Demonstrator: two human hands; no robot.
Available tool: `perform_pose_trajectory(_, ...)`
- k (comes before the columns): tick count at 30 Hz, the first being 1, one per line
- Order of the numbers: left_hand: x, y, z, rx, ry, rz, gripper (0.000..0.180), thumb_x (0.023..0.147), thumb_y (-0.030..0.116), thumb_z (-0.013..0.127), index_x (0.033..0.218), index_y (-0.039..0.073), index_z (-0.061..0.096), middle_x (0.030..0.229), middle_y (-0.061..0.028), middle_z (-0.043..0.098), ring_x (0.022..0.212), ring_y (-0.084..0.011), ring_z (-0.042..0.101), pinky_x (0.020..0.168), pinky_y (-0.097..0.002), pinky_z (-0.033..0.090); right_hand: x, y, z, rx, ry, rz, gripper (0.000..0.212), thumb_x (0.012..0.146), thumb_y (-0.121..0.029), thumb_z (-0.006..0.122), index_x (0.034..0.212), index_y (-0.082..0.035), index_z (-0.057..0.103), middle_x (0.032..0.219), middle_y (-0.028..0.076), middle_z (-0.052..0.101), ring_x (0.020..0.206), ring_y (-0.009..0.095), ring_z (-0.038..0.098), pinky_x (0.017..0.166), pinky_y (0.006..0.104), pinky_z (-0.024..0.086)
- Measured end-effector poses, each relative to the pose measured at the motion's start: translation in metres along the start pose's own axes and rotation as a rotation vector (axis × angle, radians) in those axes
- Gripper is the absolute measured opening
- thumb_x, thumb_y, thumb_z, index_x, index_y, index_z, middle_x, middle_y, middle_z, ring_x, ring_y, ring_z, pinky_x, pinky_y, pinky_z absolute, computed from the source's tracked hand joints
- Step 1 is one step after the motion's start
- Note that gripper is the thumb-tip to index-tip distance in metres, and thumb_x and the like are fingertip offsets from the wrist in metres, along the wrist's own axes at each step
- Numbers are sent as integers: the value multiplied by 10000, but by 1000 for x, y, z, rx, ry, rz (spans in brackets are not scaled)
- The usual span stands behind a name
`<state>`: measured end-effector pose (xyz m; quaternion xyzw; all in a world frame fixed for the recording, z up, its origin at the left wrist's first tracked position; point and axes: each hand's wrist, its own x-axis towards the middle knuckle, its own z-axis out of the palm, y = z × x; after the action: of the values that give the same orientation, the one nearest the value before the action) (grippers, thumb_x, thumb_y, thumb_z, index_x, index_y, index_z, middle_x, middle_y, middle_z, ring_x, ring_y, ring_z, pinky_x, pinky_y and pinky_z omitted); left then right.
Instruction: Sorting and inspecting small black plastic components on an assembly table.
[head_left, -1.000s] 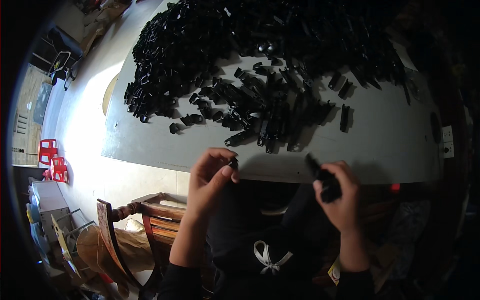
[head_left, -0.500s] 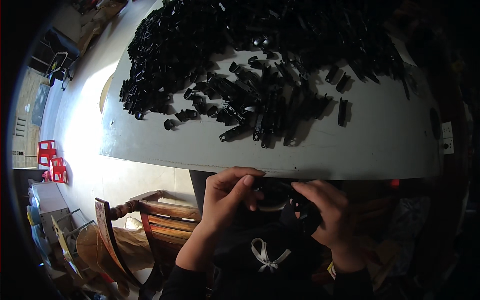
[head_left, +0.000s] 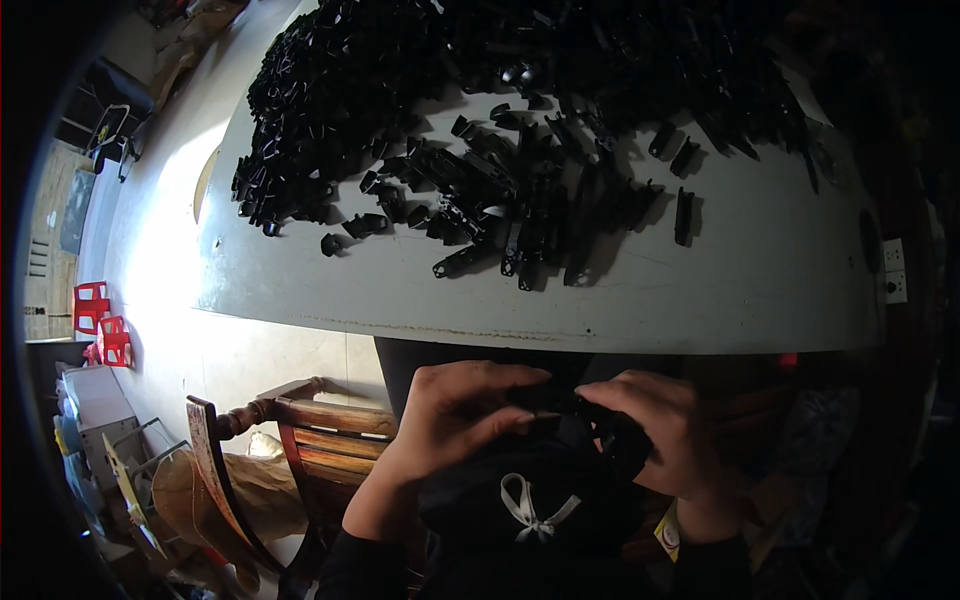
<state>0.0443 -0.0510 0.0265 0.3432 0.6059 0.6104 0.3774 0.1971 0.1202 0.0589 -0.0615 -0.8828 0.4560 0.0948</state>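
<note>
Just in front of the table edge, over my lap, both hands hold a small black plastic part (head_left: 562,398), hard to make out against dark clothing. Thumb and fingers of my left hand (head_left: 450,415) close about its left end. My right hand (head_left: 655,420) pinches it from the right, fingers bent. More black material (head_left: 622,445) shows beneath the right hand's fingers, its shape lost in shadow. Beyond my hands, loose black plastic parts (head_left: 530,225) lie scattered on the white table (head_left: 400,290), some long and channel-shaped, others short.
A large heap of black parts (head_left: 330,110) covers the far side of the table. To the left stand a wooden chair (head_left: 335,430) and red stools (head_left: 90,305). A wall socket (head_left: 893,270) is at the right.
My left hand has moved slightly down and right, its fingers straightening toward the black part. My right hand stays near its place. The view has shifted a little.
</note>
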Motion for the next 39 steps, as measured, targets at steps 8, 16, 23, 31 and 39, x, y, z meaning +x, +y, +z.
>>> perform_pose_trajectory(8, 3, -5, 9, 27, -76, 228, 452, 849, 390, 670, 1007, -31, 710, 1055, -182, 672, 992, -294, 643, 872, -375, 505, -5, 5, 17, -51, -20, -158, 326, 636, 13, 691, 957, -1, 636, 788, 107, 635, 645, 240, 652, 526, 315, 523)
perform_pose_trajectory(16, -2, -11, 25, -354, -222, 192, 714, 995, 497, 351, 879, -116, 698, 919, -269, 682, 899, -375, 685, 832, -431, 547, -19, 9, 52, -183, -6, -344, 129, 732, -53, 696, 842, -9, 645, 965, 124, 660, 696, 204, 665, 511, 284, 533)
perform_pose_trajectory(23, -11, -23, 29, -76, -264, 190, 490, 944, 427, 492, 1048, -15, 676, 1137, -211, 629, 1063, -359, 615, 903, -407, 482, -29, 20, 67, -51, -126, -258, 392, 722, -131, 719, 1090, -56, 604, 1080, 111, 614, 874, 251, 656, 647, 368, 551)
perform_pose_trajectory(31, 14, -25, -40, 738, 419, 262, 200, 777, -18, 656, 973, 23, 645, 938, -127, 605, 802, -272, 614, 697, -335, 489, -13, 37, 46, -203, -53, -4, 530, 727, -167, 784, 1202, -31, 593, 1171, 147, 606, 1022, 304, 632, 873, 369, 530)
perform_pose_trajectory(39, 78, -33, -67, 994, 521, 79, 142, 802, 50, 647, 940, 32, 613, 1011, -110, 573, 820, -315, 603, 697, -398, 483, 71, 82, 12, -719, 255, -241, 226, 718, 56, 677, 935, 9, 640, 1018, 113, 623, 888, 251, 628, 716, 347, 540)
